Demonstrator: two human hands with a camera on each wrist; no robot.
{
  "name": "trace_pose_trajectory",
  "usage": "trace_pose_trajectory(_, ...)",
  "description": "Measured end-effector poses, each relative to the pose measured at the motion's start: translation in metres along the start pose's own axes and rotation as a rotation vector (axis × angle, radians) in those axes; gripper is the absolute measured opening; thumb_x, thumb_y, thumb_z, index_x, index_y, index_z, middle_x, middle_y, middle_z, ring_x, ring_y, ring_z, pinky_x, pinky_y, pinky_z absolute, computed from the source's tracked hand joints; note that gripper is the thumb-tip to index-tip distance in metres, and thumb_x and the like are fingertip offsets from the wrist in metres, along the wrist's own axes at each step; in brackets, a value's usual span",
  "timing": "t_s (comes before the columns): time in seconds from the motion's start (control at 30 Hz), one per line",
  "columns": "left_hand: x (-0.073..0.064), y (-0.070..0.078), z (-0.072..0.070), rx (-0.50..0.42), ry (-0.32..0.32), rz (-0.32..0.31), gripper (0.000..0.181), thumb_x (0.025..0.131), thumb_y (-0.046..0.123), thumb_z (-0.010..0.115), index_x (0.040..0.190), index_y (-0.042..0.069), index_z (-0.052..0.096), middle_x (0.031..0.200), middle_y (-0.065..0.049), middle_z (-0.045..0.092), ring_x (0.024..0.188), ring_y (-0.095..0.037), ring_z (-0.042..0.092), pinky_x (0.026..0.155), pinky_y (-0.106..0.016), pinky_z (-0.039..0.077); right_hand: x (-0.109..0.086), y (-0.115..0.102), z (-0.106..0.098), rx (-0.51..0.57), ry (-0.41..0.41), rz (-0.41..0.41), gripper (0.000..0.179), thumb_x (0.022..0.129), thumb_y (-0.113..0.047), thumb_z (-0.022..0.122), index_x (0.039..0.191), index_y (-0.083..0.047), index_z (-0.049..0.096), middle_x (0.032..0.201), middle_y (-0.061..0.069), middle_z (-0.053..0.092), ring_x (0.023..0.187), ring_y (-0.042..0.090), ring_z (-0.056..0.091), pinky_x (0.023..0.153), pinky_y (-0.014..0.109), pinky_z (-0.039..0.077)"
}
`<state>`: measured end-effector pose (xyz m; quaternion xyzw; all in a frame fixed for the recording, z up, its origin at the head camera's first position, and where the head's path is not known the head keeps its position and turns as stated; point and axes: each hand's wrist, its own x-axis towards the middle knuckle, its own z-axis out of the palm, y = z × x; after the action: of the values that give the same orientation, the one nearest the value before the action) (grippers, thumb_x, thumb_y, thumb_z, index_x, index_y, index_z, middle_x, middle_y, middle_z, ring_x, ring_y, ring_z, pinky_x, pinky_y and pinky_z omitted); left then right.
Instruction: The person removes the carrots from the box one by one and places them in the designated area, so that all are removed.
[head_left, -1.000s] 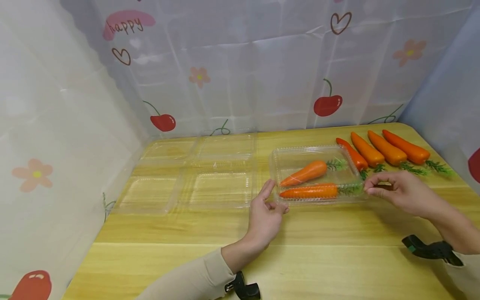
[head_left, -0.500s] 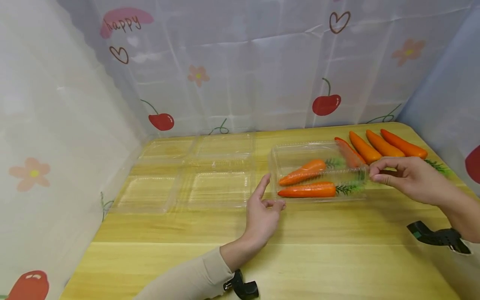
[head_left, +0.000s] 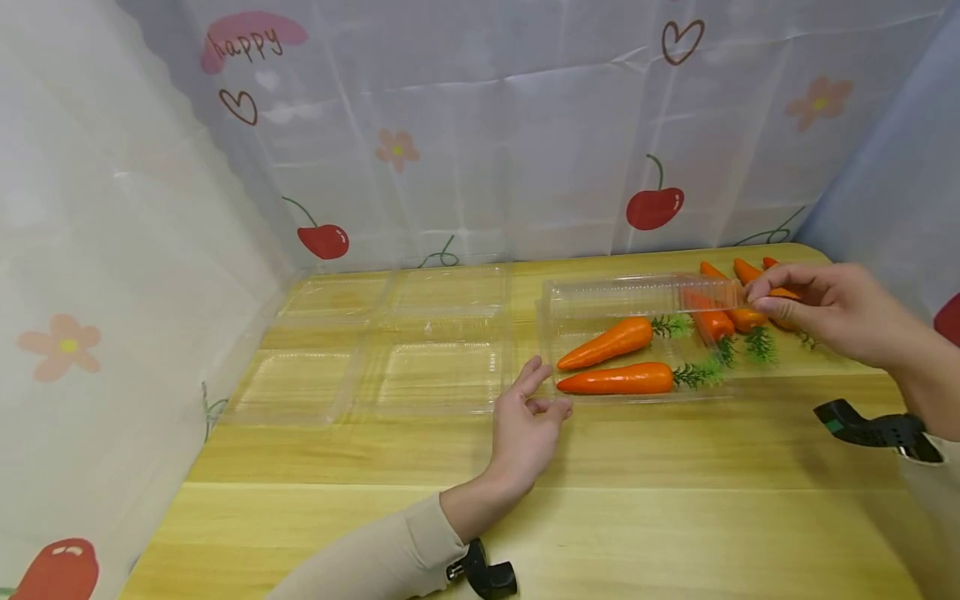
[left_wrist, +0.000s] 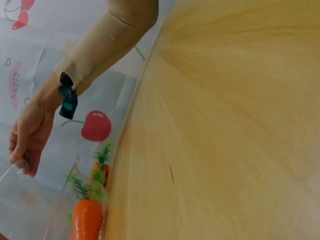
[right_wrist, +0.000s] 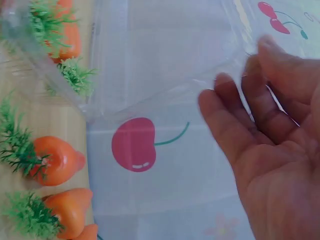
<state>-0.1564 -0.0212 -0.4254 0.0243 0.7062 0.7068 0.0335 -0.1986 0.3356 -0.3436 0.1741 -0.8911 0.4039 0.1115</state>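
A clear plastic clamshell container (head_left: 637, 400) stands on the table with its hinged lid (head_left: 645, 296) tilted up at the back. Two orange carrots with green tops lie in its base, a front carrot (head_left: 618, 379) and a rear carrot (head_left: 611, 343). My right hand (head_left: 832, 312) pinches the lid's right corner between thumb and fingers; the right wrist view shows this grip on the lid edge (right_wrist: 220, 70). At the container's front left corner, my left hand (head_left: 528, 433) touches the rim with fingers extended. The left wrist view shows it barely.
Several more carrots (head_left: 723, 318) lie behind and right of the container, partly hidden by the lid and right hand. Several clear plastic containers (head_left: 438, 375) sit on the left of the wooden table (head_left: 360, 517). A printed curtain (head_left: 555, 167) encloses the back and sides.
My right hand has raised the lid from low over the carrots, swinging it up and back. The carrots in the base now show uncovered. My left hand has stayed at the corner.
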Motion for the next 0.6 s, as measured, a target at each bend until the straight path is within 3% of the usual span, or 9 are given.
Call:
trace_pose_trajectory(0.07,0.000,0.000,0.000,-0.005,-0.001,-0.002,0.053,0.093,-0.006,0.068,0.144,-0.006,0.055,0.164,-0.011,0.040,0.081,-0.010,0.071,0.069,-0.013,0.057,0.005,0.000,-0.001,0.032,0.023,0.008,0.009,0.100,0.003,0.061,0.104,0.001,0.069,0.101,-0.014,0.068,0.080,0.002,0.060,0.061,0.014,0.044)
trace_pose_trajectory(0.17,0.000,0.000,0.000,-0.019,-0.005,-0.014,0.053,0.093,-0.006,0.068,0.144,-0.006,0.055,0.164,-0.010,0.039,0.083,-0.010,0.070,0.073,-0.014,0.059,0.013,0.002,-0.002,0.045,0.049,0.010,0.010,0.102,-0.001,0.060,0.107,0.002,0.068,0.106,-0.018,0.069,0.094,-0.004,0.063,0.071,0.006,0.048)
trace_pose_trajectory(0.3,0.001,-0.001,0.000,-0.039,-0.010,-0.020,0.053,0.093,-0.005,0.068,0.144,-0.007,0.054,0.165,-0.011,0.038,0.087,-0.013,0.071,0.079,-0.018,0.061,0.024,0.005,-0.003,0.122,0.078,-0.029,0.012,0.103,0.001,0.056,0.110,0.004,0.066,0.106,-0.014,0.069,0.097,-0.003,0.064,0.081,0.003,0.050)
trace_pose_trajectory(0.43,0.001,-0.001,0.000,-0.049,-0.012,-0.021,0.053,0.093,-0.006,0.068,0.144,-0.007,0.054,0.165,-0.010,0.038,0.092,-0.021,0.073,0.082,-0.019,0.062,0.035,0.009,0.000,0.432,0.071,-0.097,0.014,0.104,0.006,0.051,0.112,0.008,0.062,0.109,-0.001,0.068,0.102,0.005,0.067,0.090,0.007,0.054)
trace_pose_trajectory(0.53,0.001,-0.001,0.000,-0.047,-0.010,-0.020,0.054,0.093,-0.007,0.068,0.144,-0.008,0.054,0.165,-0.010,0.038,0.093,-0.022,0.073,0.082,-0.019,0.062,0.044,0.009,0.003,0.693,0.054,-0.105,0.018,0.105,0.004,0.049,0.116,0.010,0.061,0.113,0.007,0.065,0.105,0.010,0.069,0.094,0.012,0.055)
trace_pose_trajectory(0.6,0.002,-0.001,0.000,-0.046,-0.008,-0.019,0.053,0.093,-0.007,0.068,0.144,-0.008,0.054,0.165,-0.010,0.038,0.091,-0.019,0.073,0.082,-0.019,0.062,0.050,0.009,0.006,0.799,0.054,-0.101,0.021,0.105,0.001,0.049,0.120,0.009,0.060,0.115,0.008,0.065,0.107,0.013,0.070,0.095,0.015,0.056)
